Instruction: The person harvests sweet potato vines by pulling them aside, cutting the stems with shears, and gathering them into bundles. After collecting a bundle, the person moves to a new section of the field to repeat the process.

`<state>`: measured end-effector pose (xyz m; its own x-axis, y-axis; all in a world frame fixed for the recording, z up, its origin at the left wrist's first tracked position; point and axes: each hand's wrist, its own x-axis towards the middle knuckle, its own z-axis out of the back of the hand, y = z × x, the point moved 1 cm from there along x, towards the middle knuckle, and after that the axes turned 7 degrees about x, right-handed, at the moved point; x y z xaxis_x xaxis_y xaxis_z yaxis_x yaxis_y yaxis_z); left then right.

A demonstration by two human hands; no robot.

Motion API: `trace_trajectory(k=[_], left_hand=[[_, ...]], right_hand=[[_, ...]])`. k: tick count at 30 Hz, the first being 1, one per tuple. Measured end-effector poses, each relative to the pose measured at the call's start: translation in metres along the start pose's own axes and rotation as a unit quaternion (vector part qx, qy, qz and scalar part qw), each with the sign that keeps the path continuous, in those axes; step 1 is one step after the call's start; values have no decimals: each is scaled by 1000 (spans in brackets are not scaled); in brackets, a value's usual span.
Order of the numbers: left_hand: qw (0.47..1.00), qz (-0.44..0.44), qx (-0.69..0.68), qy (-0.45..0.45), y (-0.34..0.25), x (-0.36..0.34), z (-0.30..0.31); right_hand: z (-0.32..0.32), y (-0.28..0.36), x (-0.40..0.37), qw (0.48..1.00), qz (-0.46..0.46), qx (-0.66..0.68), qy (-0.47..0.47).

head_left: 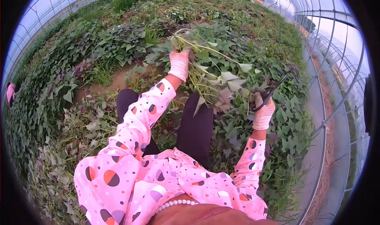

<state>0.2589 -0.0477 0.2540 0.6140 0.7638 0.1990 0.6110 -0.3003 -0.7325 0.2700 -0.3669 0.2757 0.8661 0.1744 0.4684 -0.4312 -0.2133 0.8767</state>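
My left hand [181, 58], in a gloved cuff striped white and pink, is closed around a bunch of cut-looking sweet potato vines [204, 80]. Their pale stems loop above the fist and their leaves hang down to the right. My right hand [263, 108], gloved the same way, grips a pair of dark scissors [271, 91] with the tip pointing up and right. The ends of the bunch's leaves come close to the right hand; whether they touch it is hard to tell. Foliage partly hides the right fingers.
Dense leafy vines [114, 42] cover the ground around my knees [194, 130]. Bare soil [105, 84] shows to the left. A metal-framed greenhouse wall [324, 122] runs along the right. Another person in pink [11, 92] is at the far left edge.
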Motion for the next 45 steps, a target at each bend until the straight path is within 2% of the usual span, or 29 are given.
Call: trace_trajectory(k=[2,3,4,5,6,7,8,13,18,19,20,21,23,25,27,29,31,32,33,34,35,36,37,39,40,41,42,43,45], left_hand=[[993,-112,16,-24,-45,51,50],[957,-251,132,-66,-83,54,63],[937,-303,145,-98,-120,48,66],[849,-310,421,-80,-140,89,123],[683,-343,641,-73,-159,128,180],[905,-314,280,-68,-182,86,150],[906,-302,287,-73,-193,82,155],[735,-299,571,-208,-251,90,256],[690,-263,618,-270,-245,108,354],[675,-250,639,-272,-237,109,364],[733,-250,583,-245,-226,106,367],[732,-249,583,-250,-214,106,368],[803,-206,522,-202,-191,105,365],[795,-205,533,-203,-188,87,342],[769,-129,606,-161,-159,102,341],[696,-128,699,-99,-109,141,346],[672,-89,735,0,-76,147,338],[581,-136,793,120,-31,174,370],[575,-108,791,177,-4,184,358],[569,-78,785,234,22,193,345],[650,28,725,225,39,168,274],[598,89,753,261,62,164,249],[563,53,761,318,95,165,249],[520,113,748,396,140,157,200],[476,122,755,434,158,159,172],[482,123,730,468,189,165,158],[484,93,717,493,220,170,152],[467,102,716,509,238,179,131],[533,99,691,478,296,204,123]], right_hand=[[29,-1,-10,999,-17,-20,-31],[44,-4,-16,997,-26,-36,-59],[49,5,-26,996,-51,-9,-69],[62,6,-31,994,-48,-31,-91],[75,5,-37,992,-51,-46,-108],[87,4,-40,989,-51,-60,-122],[101,-3,-42,990,-47,-37,-130],[127,-15,-42,986,-53,-52,-147],[112,-28,-12,985,-84,-119,-96],[102,-33,-1,984,-90,-129,-88],[94,-39,10,982,-97,-140,-81],[87,-49,25,982,-96,-141,-76],[69,-75,53,975,-125,-179,-35],[58,-91,69,984,-119,-132,14],[31,-119,93,973,-154,-163,52],[0,-164,126,951,-237,-168,110],[-12,-197,140,920,-264,-231,175],[-17,-229,157,889,-215,-338,223],[-20,-263,174,842,-163,-439,269],[-22,-299,190,815,-157,-480,285],[-23,-337,205,785,-152,-520,301],[-25,-374,217,780,-183,-521,294],[-29,-412,226,775,-214,-520,288],[-49,-479,233,795,-315,-475,209],[-68,-504,236,775,-277,-518,234],[-80,-542,234,745,-225,-539,322],[-117,-531,222,722,-232,-552,348],[-139,-541,208,651,-216,-564,460],[-160,-552,184,607,-232,-513,560]])
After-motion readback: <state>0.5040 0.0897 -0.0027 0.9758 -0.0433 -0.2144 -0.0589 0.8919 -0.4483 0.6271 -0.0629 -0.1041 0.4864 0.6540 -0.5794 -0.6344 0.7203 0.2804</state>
